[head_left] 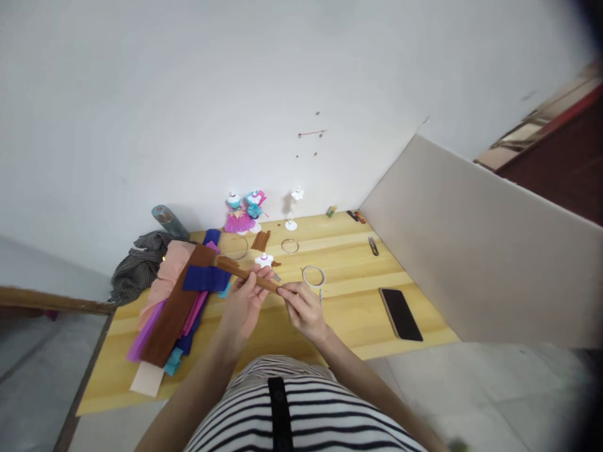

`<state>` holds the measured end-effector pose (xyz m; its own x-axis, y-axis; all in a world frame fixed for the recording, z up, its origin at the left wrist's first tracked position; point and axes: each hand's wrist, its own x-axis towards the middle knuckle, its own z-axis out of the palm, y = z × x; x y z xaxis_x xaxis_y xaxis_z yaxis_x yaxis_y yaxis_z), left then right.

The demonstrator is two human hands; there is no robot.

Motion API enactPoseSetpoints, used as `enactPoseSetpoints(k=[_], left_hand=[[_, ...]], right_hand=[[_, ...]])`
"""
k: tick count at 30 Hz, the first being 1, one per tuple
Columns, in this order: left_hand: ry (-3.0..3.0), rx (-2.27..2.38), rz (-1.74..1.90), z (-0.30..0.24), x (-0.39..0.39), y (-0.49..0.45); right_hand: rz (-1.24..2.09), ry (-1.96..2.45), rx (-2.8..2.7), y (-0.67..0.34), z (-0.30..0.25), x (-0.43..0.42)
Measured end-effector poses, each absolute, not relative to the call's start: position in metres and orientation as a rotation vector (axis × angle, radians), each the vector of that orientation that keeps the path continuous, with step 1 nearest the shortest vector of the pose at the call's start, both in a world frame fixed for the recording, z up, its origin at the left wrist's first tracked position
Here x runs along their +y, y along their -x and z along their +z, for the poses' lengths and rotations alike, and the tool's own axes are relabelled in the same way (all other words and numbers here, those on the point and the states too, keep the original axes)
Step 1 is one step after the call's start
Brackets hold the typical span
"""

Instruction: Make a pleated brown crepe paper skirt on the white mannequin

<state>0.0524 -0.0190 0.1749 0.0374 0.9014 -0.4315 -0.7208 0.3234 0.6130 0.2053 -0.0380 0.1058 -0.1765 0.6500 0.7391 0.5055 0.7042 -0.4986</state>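
Both my hands hold a long folded strip of brown crepe paper (pixel 240 271) over the wooden table (pixel 348 314). My left hand (pixel 245 304) pinches the strip near its middle, fingers closed on it. My right hand (pixel 305 309) grips the strip's right end, fingers closed too. The strip slants up to the left, toward a pile of coloured crepe paper sheets (pixel 176 301). A small white doll torso (pixel 264 259) stands just behind my left hand. A roll of white tape (pixel 314 276) lies right behind my right hand.
A black phone (pixel 401 313) lies at the right. Small snips (pixel 373 246), metal rings (pixel 290 245), a brown paper piece (pixel 260 240), dressed dolls (pixel 245 212), a white stand (pixel 293 210), striped cloth (pixel 139 263) and a bottle (pixel 167 220) sit toward the wall. A grey panel (pixel 471 251) borders the table's right.
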Motion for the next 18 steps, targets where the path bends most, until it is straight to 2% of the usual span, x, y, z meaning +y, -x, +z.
enactPoseSetpoints(k=[4,7,12,18], left_hand=[[-0.242,0.950,1.294,0.165,-0.017,-0.038],[-0.198,1.026,1.308,0.155,-0.018,-0.021],[-0.158,1.095,1.323,0.148,-0.027,-0.002],[-0.143,1.105,1.320,0.159,-0.041,-0.001]], right_hand=[[0.300,0.963,-1.848,-0.206,0.079,-0.046],[0.599,1.325,-1.929,-0.209,0.036,-0.046],[0.711,1.613,-1.904,-0.214,-0.030,-0.022],[0.826,1.641,-2.049,-0.198,-0.053,0.044]])
